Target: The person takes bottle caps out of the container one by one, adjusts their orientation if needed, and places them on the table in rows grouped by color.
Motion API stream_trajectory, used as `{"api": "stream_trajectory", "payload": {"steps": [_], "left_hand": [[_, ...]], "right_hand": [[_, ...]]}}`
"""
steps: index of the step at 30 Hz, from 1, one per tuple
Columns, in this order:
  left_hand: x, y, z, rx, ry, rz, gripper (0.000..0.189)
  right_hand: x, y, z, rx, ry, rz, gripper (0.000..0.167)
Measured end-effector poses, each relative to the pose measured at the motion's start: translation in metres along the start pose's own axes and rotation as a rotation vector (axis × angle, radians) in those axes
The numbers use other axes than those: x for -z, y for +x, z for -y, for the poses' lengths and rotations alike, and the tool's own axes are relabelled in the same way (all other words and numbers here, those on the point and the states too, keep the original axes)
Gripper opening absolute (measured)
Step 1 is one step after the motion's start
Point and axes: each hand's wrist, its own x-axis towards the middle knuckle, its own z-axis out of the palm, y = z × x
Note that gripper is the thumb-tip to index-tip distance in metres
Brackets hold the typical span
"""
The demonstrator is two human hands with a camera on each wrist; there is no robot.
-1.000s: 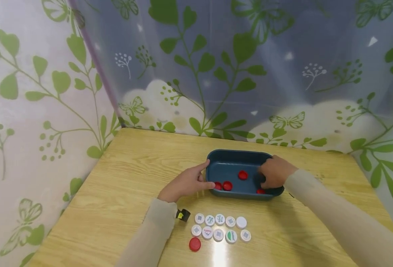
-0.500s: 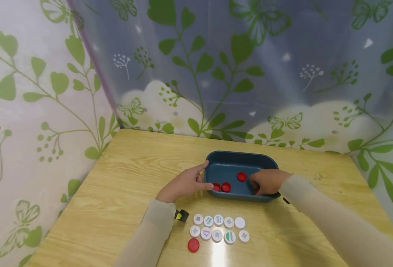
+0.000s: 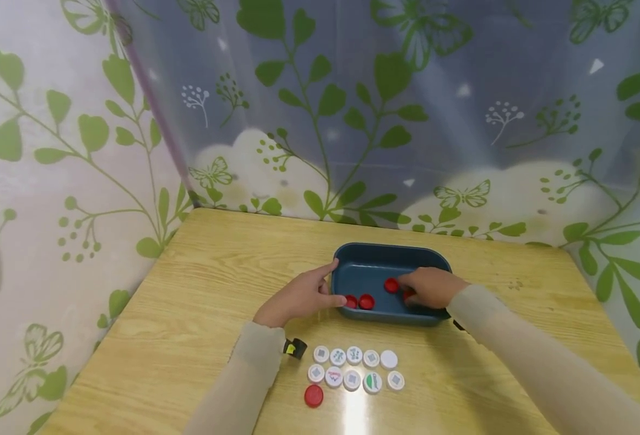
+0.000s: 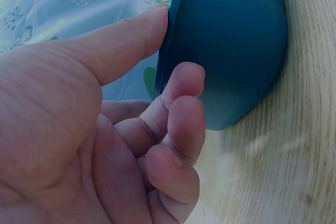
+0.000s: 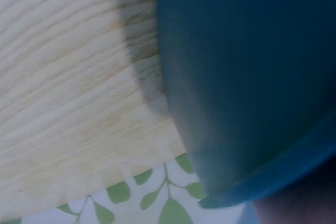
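Note:
A dark blue rectangular tub [image 3: 374,272] stands on the table with several red bottle caps in it. My left hand [image 3: 300,296] holds its left end. In the left wrist view the thumb lies on the rim and the curled fingers are against the outer wall. Inside the right part of the tub, my right hand [image 3: 433,288] has its fingers on a red bottle cap [image 3: 409,295], partly hidden by them. Another red cap [image 3: 391,285] lies just beside its fingertips. Two more, one of them a red cap [image 3: 367,301], lie near the left thumb.
In front of the tub, white bottle caps [image 3: 352,380] with printed tops stand in two rows on the wooden table [image 3: 232,260]. A single red cap [image 3: 313,396] lies below their left end. Patterned cloth [image 3: 309,121] hangs behind and to the left.
My right hand has moved left within the tub, and the red cap at its fingers has shifted left and back with it. My left hand stays on the tub's end.

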Motion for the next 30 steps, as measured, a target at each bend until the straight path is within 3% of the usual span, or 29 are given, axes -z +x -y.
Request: {"api": "stream_trajectory", "payload": {"steps": [11,22,30], "left_hand": [[-0.003,0.002,-0.002,0.0,-0.058,0.002,0.096],[-0.001,0.002,0.0,0.032,-0.074,0.004,0.098],[-0.002,0.003,-0.002,0.055,-0.113,0.019,0.098]], "right_hand": [[0.001,0.011,0.014,-0.059,-0.056,0.007,0.02],[0.006,0.012,0.015,-0.081,0.059,0.015,0.02],[0.006,0.011,0.018,-0.11,0.055,0.031,0.019]]}}
